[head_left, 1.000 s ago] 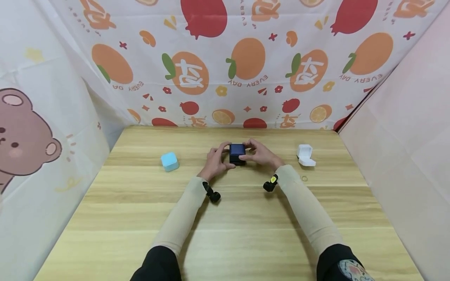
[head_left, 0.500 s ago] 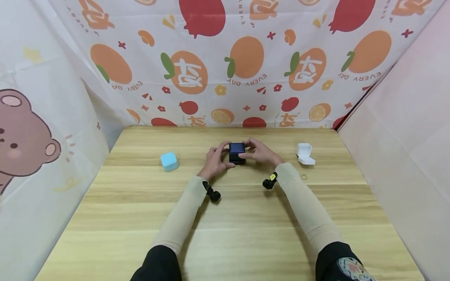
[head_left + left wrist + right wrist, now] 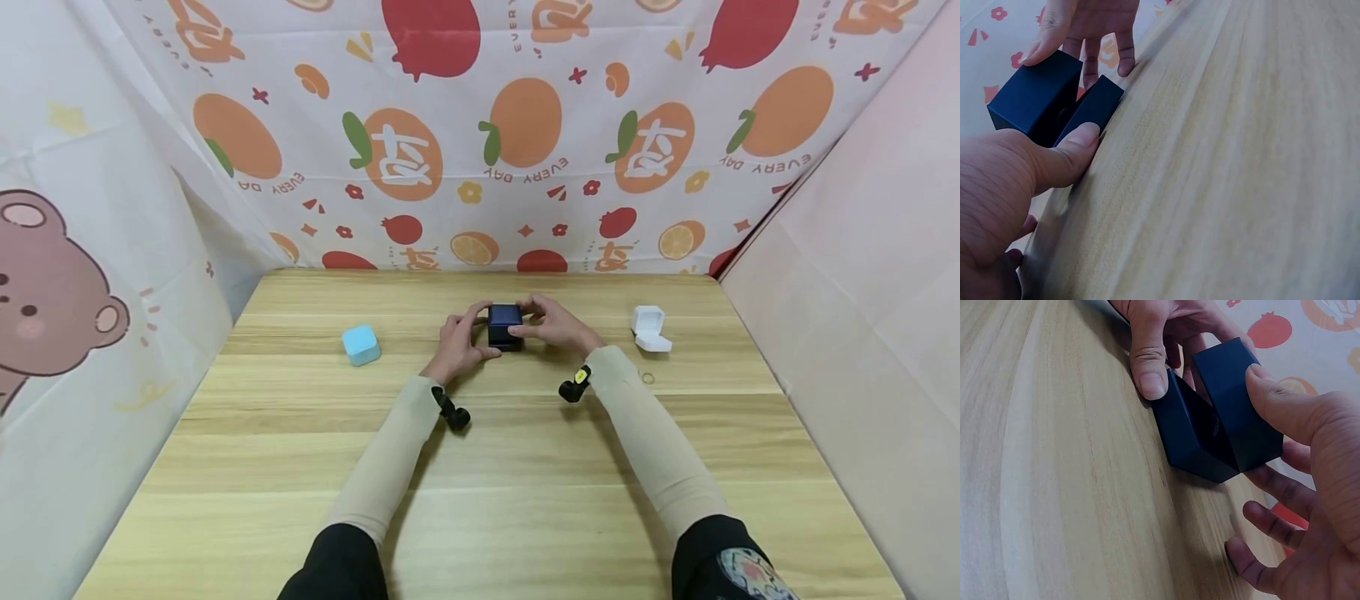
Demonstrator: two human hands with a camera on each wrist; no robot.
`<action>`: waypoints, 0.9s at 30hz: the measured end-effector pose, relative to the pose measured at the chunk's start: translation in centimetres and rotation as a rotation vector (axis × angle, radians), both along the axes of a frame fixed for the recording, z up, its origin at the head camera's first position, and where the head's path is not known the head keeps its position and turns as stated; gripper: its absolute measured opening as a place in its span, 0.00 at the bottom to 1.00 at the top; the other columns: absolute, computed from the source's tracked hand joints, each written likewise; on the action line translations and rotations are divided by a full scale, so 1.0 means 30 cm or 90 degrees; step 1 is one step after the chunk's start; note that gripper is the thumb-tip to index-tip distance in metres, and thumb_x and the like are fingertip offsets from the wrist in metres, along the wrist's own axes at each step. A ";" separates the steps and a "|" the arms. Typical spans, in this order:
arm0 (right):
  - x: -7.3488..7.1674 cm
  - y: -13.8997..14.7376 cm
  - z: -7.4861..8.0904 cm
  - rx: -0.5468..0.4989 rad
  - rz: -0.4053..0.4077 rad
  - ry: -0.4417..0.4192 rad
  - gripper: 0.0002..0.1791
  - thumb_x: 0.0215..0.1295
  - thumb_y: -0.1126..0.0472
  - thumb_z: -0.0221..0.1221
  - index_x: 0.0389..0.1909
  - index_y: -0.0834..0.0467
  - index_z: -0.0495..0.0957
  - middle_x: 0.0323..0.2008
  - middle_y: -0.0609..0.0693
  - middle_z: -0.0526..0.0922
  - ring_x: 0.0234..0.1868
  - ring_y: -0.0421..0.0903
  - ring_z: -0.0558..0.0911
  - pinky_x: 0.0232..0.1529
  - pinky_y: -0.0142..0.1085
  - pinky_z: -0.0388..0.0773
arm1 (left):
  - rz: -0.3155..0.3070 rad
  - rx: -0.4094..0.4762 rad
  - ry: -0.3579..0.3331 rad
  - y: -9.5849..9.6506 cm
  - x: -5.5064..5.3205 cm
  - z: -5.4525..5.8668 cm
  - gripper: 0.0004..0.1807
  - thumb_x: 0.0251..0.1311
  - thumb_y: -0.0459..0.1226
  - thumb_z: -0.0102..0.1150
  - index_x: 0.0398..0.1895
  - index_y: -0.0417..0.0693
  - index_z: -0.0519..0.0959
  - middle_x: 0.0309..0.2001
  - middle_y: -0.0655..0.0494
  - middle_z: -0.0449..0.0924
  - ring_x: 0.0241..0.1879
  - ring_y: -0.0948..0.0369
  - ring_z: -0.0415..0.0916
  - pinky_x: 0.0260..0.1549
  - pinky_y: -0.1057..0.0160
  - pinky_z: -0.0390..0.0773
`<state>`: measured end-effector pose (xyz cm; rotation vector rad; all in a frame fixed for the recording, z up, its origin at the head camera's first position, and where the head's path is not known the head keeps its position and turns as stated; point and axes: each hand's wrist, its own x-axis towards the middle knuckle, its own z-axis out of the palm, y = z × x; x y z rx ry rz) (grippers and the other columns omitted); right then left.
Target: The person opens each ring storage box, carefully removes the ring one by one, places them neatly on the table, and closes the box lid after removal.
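A dark navy ring box sits on the table between both hands, its lid tilted a little up from the base. My left hand grips the base, the thumb pressed on its front side. With thumb and fingers my right hand pinches the lid. A narrow gap between lid and base shows in both wrist views, and the inside is mostly dark. To the right, a small ring lies on the table near my right forearm, below an opened white ring box.
A light blue box with rounded corners stands on the wooden table, left of my left hand. Behind the table's far edge hangs a fruit-print cloth. Pale cloths also hang at the left and right sides.
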<state>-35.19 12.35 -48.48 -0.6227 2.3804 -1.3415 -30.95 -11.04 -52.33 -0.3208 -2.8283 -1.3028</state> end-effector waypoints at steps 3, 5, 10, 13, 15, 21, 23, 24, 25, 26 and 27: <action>0.000 0.001 0.000 0.007 0.002 0.001 0.24 0.65 0.48 0.68 0.53 0.56 0.72 0.72 0.56 0.71 0.67 0.57 0.74 0.70 0.56 0.68 | -0.001 -0.002 -0.004 -0.001 0.000 0.000 0.49 0.52 0.43 0.79 0.75 0.68 0.61 0.68 0.49 0.78 0.65 0.47 0.61 0.68 0.41 0.58; 0.000 0.001 0.001 0.008 0.002 0.000 0.24 0.65 0.48 0.68 0.53 0.56 0.72 0.71 0.56 0.72 0.67 0.57 0.74 0.70 0.55 0.68 | -0.002 -0.002 -0.006 -0.001 0.000 0.000 0.49 0.52 0.43 0.78 0.75 0.68 0.61 0.68 0.49 0.78 0.65 0.47 0.60 0.68 0.41 0.58; 0.000 -0.001 0.005 0.010 -0.002 -0.006 0.23 0.65 0.47 0.68 0.52 0.56 0.73 0.70 0.56 0.73 0.66 0.57 0.74 0.71 0.56 0.67 | -0.006 -0.002 -0.007 -0.003 0.002 -0.003 0.49 0.52 0.44 0.78 0.76 0.68 0.60 0.68 0.49 0.78 0.65 0.46 0.60 0.67 0.41 0.58; 0.000 -0.001 0.005 0.011 -0.003 -0.008 0.23 0.65 0.47 0.67 0.52 0.56 0.73 0.70 0.56 0.73 0.66 0.57 0.74 0.71 0.56 0.67 | -0.008 -0.004 -0.007 -0.004 0.001 -0.006 0.49 0.52 0.44 0.78 0.76 0.69 0.60 0.68 0.49 0.77 0.65 0.47 0.60 0.67 0.41 0.58; -0.002 -0.001 0.002 0.014 -0.003 -0.008 0.23 0.66 0.47 0.67 0.52 0.56 0.73 0.70 0.56 0.73 0.66 0.57 0.74 0.71 0.55 0.67 | -0.010 -0.006 -0.005 -0.005 -0.001 -0.008 0.49 0.52 0.44 0.78 0.76 0.69 0.60 0.68 0.49 0.77 0.65 0.47 0.60 0.67 0.41 0.57; -0.006 -0.001 0.003 0.012 -0.004 -0.006 0.22 0.66 0.47 0.67 0.51 0.55 0.73 0.71 0.55 0.72 0.66 0.56 0.75 0.70 0.55 0.67 | -0.013 -0.005 0.003 -0.004 -0.004 -0.003 0.50 0.52 0.43 0.78 0.77 0.67 0.60 0.68 0.49 0.78 0.64 0.46 0.61 0.67 0.41 0.57; -0.007 -0.001 0.004 0.010 -0.004 -0.009 0.22 0.66 0.46 0.67 0.51 0.55 0.72 0.71 0.55 0.72 0.66 0.56 0.75 0.70 0.55 0.68 | -0.013 -0.006 0.001 -0.005 -0.005 -0.003 0.50 0.52 0.43 0.78 0.77 0.67 0.60 0.68 0.49 0.78 0.64 0.47 0.61 0.67 0.41 0.57; -0.007 -0.001 0.005 0.011 -0.004 -0.010 0.22 0.66 0.46 0.67 0.51 0.54 0.72 0.71 0.54 0.72 0.66 0.56 0.74 0.70 0.54 0.68 | -0.012 -0.004 -0.002 -0.005 -0.005 -0.003 0.50 0.52 0.43 0.78 0.77 0.68 0.60 0.68 0.49 0.78 0.64 0.47 0.61 0.67 0.41 0.57; -0.009 -0.001 0.004 0.012 -0.003 -0.010 0.22 0.66 0.46 0.66 0.51 0.54 0.72 0.72 0.54 0.71 0.66 0.55 0.74 0.70 0.54 0.69 | -0.011 -0.002 -0.005 -0.005 -0.006 -0.004 0.50 0.52 0.43 0.78 0.77 0.68 0.60 0.68 0.49 0.77 0.64 0.47 0.61 0.67 0.41 0.57; -0.009 -0.001 0.004 0.013 -0.003 -0.009 0.22 0.66 0.46 0.66 0.51 0.54 0.72 0.72 0.54 0.71 0.66 0.55 0.74 0.70 0.54 0.69 | -0.010 -0.001 -0.007 -0.006 -0.006 -0.004 0.50 0.52 0.43 0.78 0.77 0.69 0.60 0.68 0.49 0.77 0.64 0.47 0.61 0.67 0.41 0.57; -0.010 0.000 0.005 0.013 -0.004 -0.010 0.22 0.66 0.46 0.66 0.51 0.53 0.72 0.72 0.54 0.71 0.66 0.55 0.74 0.70 0.54 0.69 | -0.009 0.000 -0.008 -0.005 -0.008 -0.005 0.50 0.52 0.43 0.78 0.76 0.69 0.60 0.68 0.49 0.77 0.64 0.47 0.60 0.68 0.41 0.57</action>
